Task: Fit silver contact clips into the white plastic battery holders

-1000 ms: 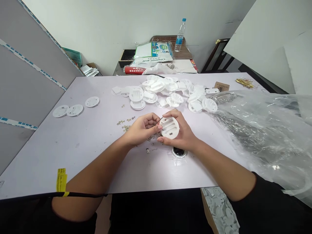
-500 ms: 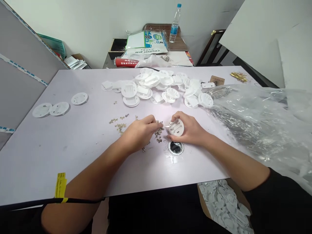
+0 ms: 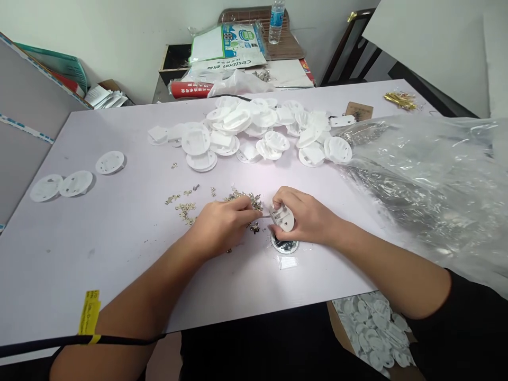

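Note:
My right hand is closed around a round white plastic disc with ribbed slots, held on edge just above the table. My left hand is pinched on a thin metal piece whose tip touches the disc. Small loose metal contacts lie scattered between and behind my hands. A round black-centred part in a clear wrapper lies directly under my right hand.
A heap of white plastic discs and covers lies behind my hands. Three flat white discs sit at the left. A large clear plastic bag covers the right side. A box of white discs sits below the table edge.
Both hands have lowered toward the table with the disc, which is now turned more on edge. The view has tilted down and the left hand stays pinched on the metal piece.

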Motion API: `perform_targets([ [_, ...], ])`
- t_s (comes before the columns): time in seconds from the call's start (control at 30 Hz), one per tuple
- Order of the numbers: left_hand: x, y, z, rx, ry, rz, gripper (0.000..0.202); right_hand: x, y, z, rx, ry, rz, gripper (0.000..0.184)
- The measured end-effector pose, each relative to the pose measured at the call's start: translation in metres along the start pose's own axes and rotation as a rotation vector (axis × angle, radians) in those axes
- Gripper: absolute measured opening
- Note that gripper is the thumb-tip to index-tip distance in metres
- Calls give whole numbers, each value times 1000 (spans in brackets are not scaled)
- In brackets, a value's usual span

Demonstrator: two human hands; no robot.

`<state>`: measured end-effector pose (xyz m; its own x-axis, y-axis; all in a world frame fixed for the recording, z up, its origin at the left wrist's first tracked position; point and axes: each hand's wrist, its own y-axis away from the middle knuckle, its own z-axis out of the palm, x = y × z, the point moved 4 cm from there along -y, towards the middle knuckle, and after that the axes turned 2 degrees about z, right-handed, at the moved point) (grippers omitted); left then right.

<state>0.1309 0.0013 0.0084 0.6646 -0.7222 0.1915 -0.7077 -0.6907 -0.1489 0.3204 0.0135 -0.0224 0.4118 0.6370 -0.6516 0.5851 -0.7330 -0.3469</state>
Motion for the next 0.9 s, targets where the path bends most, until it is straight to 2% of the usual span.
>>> perform_targets([
  [0.23, -1, 0, 2, 10, 57, -16, 43, 0, 0, 1, -31, 11, 27, 36],
  [0.9, 2, -3, 3, 6, 78, -40, 47, -4, -1, 4, 5, 51, -61, 33],
])
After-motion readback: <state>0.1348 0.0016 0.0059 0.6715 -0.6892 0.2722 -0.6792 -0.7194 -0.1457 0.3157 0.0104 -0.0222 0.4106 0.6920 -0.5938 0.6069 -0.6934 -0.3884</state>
